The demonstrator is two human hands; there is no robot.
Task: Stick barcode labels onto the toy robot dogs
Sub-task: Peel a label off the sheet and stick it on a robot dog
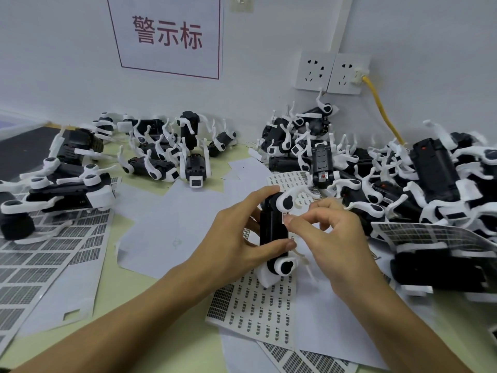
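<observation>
Head view: left hand [236, 238] grips toy dog [273, 230], right hand [330, 232] beside.

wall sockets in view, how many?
2. Both sit side by side on the wall above the right pile of toy dogs: the left socket empty, the right socket with a yellow cable plugged in.

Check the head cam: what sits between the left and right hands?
The toy robot dog being labelled: left hand grips its black body, right hand pinches at its side near the upper white leg. Only the head view shows it.
</observation>
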